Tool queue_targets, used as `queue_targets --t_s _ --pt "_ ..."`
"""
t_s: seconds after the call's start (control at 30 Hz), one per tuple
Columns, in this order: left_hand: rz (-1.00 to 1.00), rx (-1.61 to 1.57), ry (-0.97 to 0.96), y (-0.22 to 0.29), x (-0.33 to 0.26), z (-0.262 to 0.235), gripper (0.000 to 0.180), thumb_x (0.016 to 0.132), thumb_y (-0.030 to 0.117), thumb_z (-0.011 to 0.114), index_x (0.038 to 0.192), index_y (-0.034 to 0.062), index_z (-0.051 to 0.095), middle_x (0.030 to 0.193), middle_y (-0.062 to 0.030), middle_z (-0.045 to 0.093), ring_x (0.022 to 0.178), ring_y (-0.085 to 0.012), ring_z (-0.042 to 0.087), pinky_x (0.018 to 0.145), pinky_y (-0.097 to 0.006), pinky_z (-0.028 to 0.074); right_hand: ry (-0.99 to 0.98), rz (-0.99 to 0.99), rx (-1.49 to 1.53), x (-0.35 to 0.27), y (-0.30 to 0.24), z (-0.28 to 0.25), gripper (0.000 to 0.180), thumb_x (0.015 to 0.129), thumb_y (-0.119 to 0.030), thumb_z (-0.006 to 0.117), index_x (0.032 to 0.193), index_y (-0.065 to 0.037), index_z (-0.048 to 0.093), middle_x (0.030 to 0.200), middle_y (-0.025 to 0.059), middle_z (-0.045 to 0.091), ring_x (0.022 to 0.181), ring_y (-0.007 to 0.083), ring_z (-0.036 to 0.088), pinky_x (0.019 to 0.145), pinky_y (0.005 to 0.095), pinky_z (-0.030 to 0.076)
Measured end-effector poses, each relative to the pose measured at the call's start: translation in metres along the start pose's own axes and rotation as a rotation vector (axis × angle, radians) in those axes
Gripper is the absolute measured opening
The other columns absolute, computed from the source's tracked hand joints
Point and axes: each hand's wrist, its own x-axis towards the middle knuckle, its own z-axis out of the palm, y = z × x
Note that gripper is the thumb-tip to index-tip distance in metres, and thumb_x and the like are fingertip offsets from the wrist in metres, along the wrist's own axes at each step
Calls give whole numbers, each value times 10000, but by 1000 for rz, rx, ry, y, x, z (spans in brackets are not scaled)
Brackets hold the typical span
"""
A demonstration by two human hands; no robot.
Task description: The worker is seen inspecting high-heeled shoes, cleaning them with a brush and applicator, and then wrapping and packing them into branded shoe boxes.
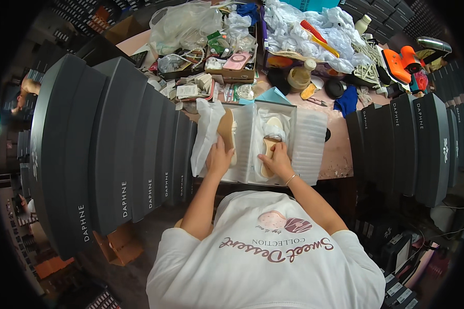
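Observation:
An open shoebox (253,107), lined with white wrapping, lies on the table in front of me. My left hand (220,157) grips a tan-soled sandal (225,125) that is turned on its edge at the left part of the box, with its sole facing left. The matching sandal (274,123), with a pale strap, lies sole down in the right part. My right hand (278,159) has its fingers closed around that sandal's heel end. White tissue paper (205,126) stands up beside the left sandal, and a pale padded sheet (310,147) spreads out to the right.
Tall rows of dark shoeboxes stand at the left (116,149) and right (430,149). Behind the open box are a bin of crumpled white paper (294,31), a box of small items (237,74), a glue jar (300,77), an orange tape dispenser (397,64) and a blue cloth (347,101).

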Motion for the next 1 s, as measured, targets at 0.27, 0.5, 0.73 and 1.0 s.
queue_targets --t_s 0.27,0.5,0.73,1.0 --pt "-131 297 -226 3 28 0 738 741 318 715 1289 0 336 1021 -214 610 968 -359 602 837 -414 482 62 -149 62 3 30 10 573 712 -142 635 1221 -3 411 1239 232 405 1126 405 459 981 420 390" --pt "-139 185 -101 -17 35 5 801 743 286 689 1335 -18 244 969 -274 619 899 -415 605 805 -469 477 21 -77 553 -27 11 -28 565 799 -91 510 1334 13 365 1280 222 452 1139 340 500 942 383 433" --pt "-51 -733 -176 -3 -2 -65 316 915 205 517 1160 6 544 738 -72 615 607 -184 588 575 -342 495 -448 -45 1884 -65 2 -111 576 851 -163 451 1392 -60 280 1363 179 402 1109 379 538 902 468 501" --pt "-525 -2450 -1051 114 -79 -32 318 943 255 455 1180 43 456 773 -26 467 578 -101 466 622 -279 417 -520 145 2263 -78 -33 -83 484 894 -209 434 1354 -86 347 1318 168 448 1176 373 485 943 491 478"
